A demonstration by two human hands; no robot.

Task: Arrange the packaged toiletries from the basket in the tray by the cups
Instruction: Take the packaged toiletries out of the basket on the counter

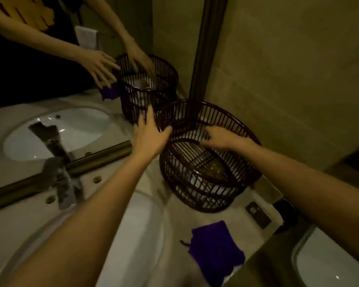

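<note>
A dark round slatted basket (197,195) stands on the marble counter in the corner by the mirror. Pale packaged items (195,179) show dimly through its bars at the bottom. My left hand (149,133) rests flat against the basket's left rim with fingers spread. My right hand (220,137) reaches over the rim into the basket, fingers curled down; I cannot tell whether it holds anything. No tray or cups are in view.
A purple cloth pouch (216,249) lies on the counter in front of the basket. The white sink (137,235) and the faucet (60,183) are to the left. The mirror (71,69) behind repeats the basket and hands. A small dark packet (258,214) lies at the right.
</note>
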